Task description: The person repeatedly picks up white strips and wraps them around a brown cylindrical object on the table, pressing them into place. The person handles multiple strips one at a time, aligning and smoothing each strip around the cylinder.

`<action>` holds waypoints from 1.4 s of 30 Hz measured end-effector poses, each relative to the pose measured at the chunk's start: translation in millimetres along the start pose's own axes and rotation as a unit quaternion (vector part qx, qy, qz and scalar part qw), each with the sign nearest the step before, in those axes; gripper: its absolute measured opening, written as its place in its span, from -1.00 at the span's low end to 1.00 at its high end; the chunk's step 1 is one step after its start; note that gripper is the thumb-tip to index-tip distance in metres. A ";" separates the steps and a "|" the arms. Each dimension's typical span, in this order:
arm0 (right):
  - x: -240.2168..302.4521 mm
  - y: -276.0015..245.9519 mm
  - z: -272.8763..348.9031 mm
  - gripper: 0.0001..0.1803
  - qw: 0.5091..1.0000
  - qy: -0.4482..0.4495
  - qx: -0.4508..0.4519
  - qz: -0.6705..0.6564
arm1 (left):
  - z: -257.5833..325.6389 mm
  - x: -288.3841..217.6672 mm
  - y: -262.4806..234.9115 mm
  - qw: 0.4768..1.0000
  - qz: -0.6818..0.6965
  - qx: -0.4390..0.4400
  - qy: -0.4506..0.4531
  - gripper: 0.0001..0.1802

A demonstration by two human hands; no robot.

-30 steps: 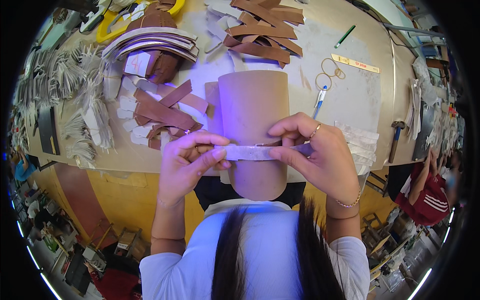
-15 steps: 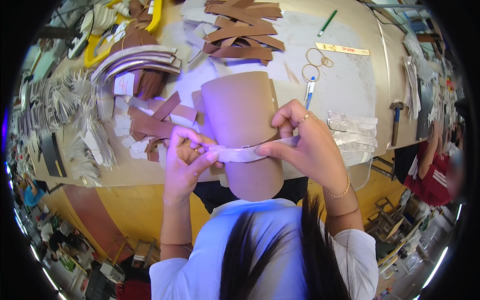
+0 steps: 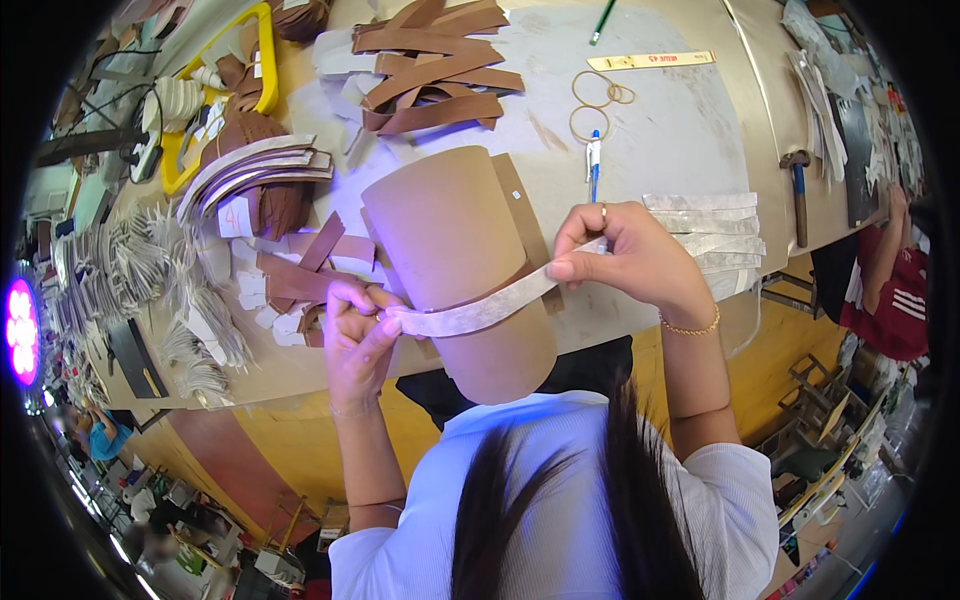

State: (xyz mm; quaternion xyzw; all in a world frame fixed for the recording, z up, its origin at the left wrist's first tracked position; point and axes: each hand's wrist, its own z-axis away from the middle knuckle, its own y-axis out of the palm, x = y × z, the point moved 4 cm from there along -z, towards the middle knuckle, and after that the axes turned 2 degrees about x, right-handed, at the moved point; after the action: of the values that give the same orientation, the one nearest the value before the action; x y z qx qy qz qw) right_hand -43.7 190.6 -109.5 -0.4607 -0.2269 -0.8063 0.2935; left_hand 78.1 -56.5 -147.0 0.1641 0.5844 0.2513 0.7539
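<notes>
A pale whitish strip point(image 3: 485, 308) is stretched across a curved tan form point(image 3: 435, 225), which stands at the table's near edge. My left hand point(image 3: 360, 340) pinches the strip's left end between thumb and fingers. At the other end, my right hand point(image 3: 630, 255) grips it between thumb and curled forefinger. The strip sags in a shallow curve between them, and a thin brown edge shows along its upper side. To the right of my right hand lie several similar pale strips point(image 3: 705, 225) in a row. Brown strips and white pieces point(image 3: 305, 280) are scattered beyond my left hand.
A pile of brown strips point(image 3: 435, 75) lies at the back. Bundled strips point(image 3: 255, 175) and a yellow basket point(image 3: 268, 65) stand at left. At right are a blue pen point(image 3: 594, 165), rubber bands point(image 3: 590, 90), a yellowish ruler point(image 3: 650, 60) and a hammer point(image 3: 798, 200). A person in red point(image 3: 890, 300) is at far right.
My right hand has slid toward the strip's right end and moved outward, so more of the strip shows between my hands. The whole view has shifted and turned slightly.
</notes>
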 end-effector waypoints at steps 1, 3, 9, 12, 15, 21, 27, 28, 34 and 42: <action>-1.6 0.8 -2.2 -0.75 1.000 -0.002 0.006 -0.014 | 0.1 2.3 -2.6 1.000 0.006 0.000 0.003 -0.62; -9.3 2.3 -5.6 -0.74 0.999 -0.001 0.018 -0.041 | -0.3 5.1 -4.6 1.000 0.013 -0.003 0.002 -0.61; -28.0 9.7 -17.9 -0.76 0.998 0.005 0.029 -0.052 | -1.5 8.4 -3.9 0.999 0.018 -0.022 -0.018 -0.60; -37.7 11.2 -16.7 -0.78 0.993 0.029 0.015 -0.109 | -2.6 9.7 -1.9 0.999 0.018 -0.027 -0.012 -0.60; -51.4 16.1 -12.3 -0.75 0.976 0.076 -0.016 -0.203 | -2.7 9.2 0.1 1.000 0.016 -0.025 -0.010 -0.59; -63.9 29.3 -10.0 -0.72 0.950 0.019 -0.089 -0.298 | -2.6 9.7 2.4 0.999 0.020 -0.035 -0.018 -0.58; -73.5 35.8 -3.9 -0.80 0.962 0.034 -0.124 -0.241 | -1.5 10.2 2.9 0.999 0.022 -0.039 -0.018 -0.57; -74.7 37.3 -2.8 -0.81 0.968 0.047 -0.105 -0.223 | -1.2 9.9 2.7 0.999 0.019 -0.040 -0.018 -0.58; -53.0 42.7 24.8 -0.67 0.958 -0.155 -0.201 0.135 | -1.0 10.3 5.5 0.998 0.035 -0.039 -0.026 -0.60; 23.6 25.5 42.0 -0.48 0.861 -0.255 -0.255 0.359 | 7.0 8.6 3.0 0.998 0.056 -0.038 -0.003 -0.60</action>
State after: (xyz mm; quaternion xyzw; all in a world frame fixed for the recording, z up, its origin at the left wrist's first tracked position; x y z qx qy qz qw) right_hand -10.2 192.6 -66.5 -0.7588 0.1011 -0.5286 0.3668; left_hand 85.9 -48.8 -150.5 0.1686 0.5623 0.3148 0.7458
